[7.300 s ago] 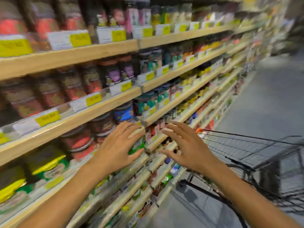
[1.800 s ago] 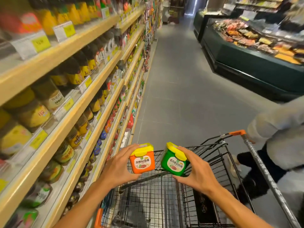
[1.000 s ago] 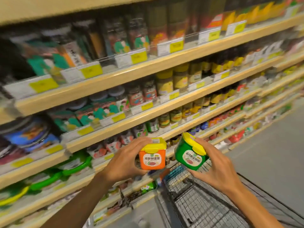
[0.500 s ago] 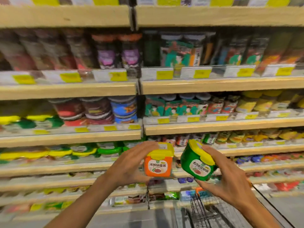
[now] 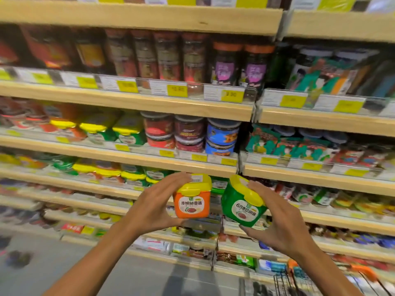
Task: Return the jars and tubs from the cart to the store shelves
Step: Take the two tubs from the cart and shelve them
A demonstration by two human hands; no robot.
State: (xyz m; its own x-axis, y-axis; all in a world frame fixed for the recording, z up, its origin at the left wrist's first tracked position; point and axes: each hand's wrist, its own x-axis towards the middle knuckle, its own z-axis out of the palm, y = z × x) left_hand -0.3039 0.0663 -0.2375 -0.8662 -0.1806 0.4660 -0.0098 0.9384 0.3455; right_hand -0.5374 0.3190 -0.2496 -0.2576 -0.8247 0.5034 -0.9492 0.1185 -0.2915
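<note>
My left hand (image 5: 151, 207) grips an orange tub (image 5: 192, 201) with a yellow lid, held upright in front of the shelves. My right hand (image 5: 277, 218) grips a green tub (image 5: 242, 208) with a yellow lid, tilted to the left. The two tubs are side by side and apart, at about the height of the third shelf board (image 5: 119, 155). Matching yellow-lidded orange and green tubs (image 5: 111, 129) stand on the shelves to the left. A corner of the cart (image 5: 299, 280) shows at the bottom right.
Wooden shelves with yellow price tags fill the view. Tall jars (image 5: 171, 56) line the upper shelf; round jars (image 5: 190, 133) and blue tins (image 5: 222, 135) stand in the middle. Grey floor (image 5: 53, 263) lies at the lower left.
The view has swung from the aisle and cart round to face the shelves and has shifted left. Both hands keep hold of their tubs, carried slightly closer to the shelves.
</note>
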